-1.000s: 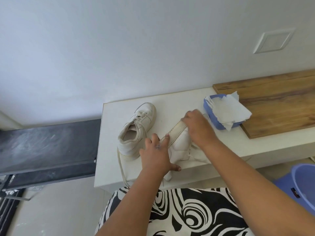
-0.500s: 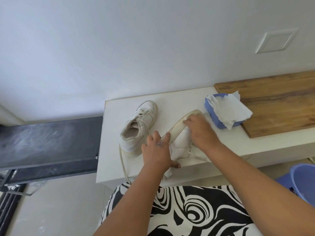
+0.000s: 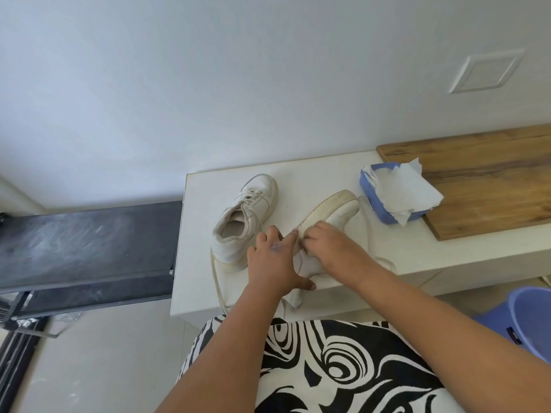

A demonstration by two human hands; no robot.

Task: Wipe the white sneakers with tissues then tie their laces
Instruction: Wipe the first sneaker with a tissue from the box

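Note:
Two white sneakers lie on a white bench (image 3: 477, 254). The left sneaker (image 3: 250, 216) stands upright, and its loose lace (image 3: 216, 281) trails over the front edge. The right sneaker (image 3: 337, 208) is tipped on its side, sole to the left. My left hand (image 3: 272, 263) grips that sneaker at the heel end, fingers over the sole and thumb on its side. My right hand (image 3: 331, 248) presses on its side near the middle, fingers curled, apparently round a tissue that is mostly hidden. A blue tissue pack (image 3: 371, 201) with white tissues (image 3: 405, 189) sticking out sits to the right.
A wooden board (image 3: 483, 180) lies on the bench behind the tissue pack. A blue bucket (image 3: 530, 320) stands on the floor at the lower right. A dark treadmill deck (image 3: 89, 242) lies left of the bench. Black-and-white patterned clothing (image 3: 328, 368) fills the bottom.
My right hand has slid along the tipped sneaker from its toe back toward the heel, uncovering the toe. My left hand has kept its hold.

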